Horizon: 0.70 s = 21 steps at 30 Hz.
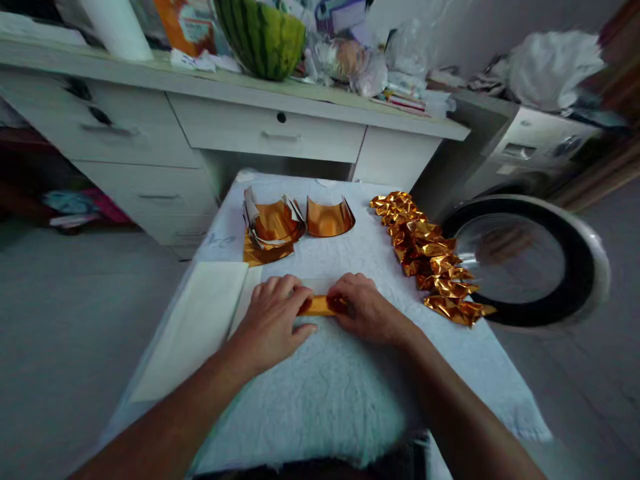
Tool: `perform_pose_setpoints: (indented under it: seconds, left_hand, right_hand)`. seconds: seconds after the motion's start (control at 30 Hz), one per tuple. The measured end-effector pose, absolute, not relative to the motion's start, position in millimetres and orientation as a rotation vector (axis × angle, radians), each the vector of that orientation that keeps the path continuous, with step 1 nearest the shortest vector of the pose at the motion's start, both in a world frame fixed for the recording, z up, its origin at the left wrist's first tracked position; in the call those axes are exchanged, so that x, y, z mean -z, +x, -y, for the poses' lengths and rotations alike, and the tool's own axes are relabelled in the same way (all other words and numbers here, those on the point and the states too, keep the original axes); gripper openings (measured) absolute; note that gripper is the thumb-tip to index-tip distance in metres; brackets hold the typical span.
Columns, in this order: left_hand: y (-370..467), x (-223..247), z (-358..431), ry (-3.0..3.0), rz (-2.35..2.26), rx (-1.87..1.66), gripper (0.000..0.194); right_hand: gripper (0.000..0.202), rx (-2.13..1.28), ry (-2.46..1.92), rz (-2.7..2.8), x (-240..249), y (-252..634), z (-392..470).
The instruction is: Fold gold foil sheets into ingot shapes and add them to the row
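A narrow rolled strip of gold foil paper (318, 306) lies crosswise on the table in front of me. My left hand (274, 320) presses its fingers on the left end, thumb stretched toward me. At the right end, my right hand (364, 308) has its fingers curled round the foil. Beyond my hands stand curled gold foil sheets (275, 223), a stack with white backing, and beside it a single curled gold sheet (329, 219). Along the right edge runs a row of crumpled, folded gold foil pieces (430, 257).
Flat cream paper (193, 327) lies at the table's left side, on a pale cloth (320, 400). A white drawer cabinet (270, 133) stands behind, with a cut watermelon (263, 40) and plastic bags on top. To the right, a washing machine door (525, 260) hangs open beside the table.
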State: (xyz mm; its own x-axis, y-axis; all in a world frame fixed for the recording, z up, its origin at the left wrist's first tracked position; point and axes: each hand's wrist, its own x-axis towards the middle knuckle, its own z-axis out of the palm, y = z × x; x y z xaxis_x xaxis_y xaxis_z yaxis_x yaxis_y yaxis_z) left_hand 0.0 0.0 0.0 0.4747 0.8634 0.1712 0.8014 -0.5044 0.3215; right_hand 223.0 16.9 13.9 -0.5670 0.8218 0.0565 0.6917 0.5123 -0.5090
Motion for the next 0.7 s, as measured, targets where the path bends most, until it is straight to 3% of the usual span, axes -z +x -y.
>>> perform_pose_setpoints:
  seconds: [0.1, 0.23, 0.43, 0.57, 0.7]
  left_hand:
    - [9, -4, -2, 2.6, -1.355, -0.514, 0.032]
    - [15, -2, -5, 2.687, -1.342, -0.497, 0.01]
    - [9, 4, -6, 2.679, -1.331, -0.743, 0.015]
    - [5, 1, -6, 2.529, -1.257, -1.009, 0.015]
    - [6, -1, -6, 2.317, -1.268, -1.042, 0.014]
  right_hand:
    - [0.021, -0.622, -1.26, 2.407, -10, 223, -15]
    - [0.021, -0.662, -1.208, 2.306, -5, 226, -14]
    - [0.054, -0.667, -1.118, 2.15, -3, 236, -13]
    - [0.035, -0.648, -1.124, 1.996, -5, 236, -13]
    - [0.012, -0.708, -1.045, 1.864, -9, 232, -13]
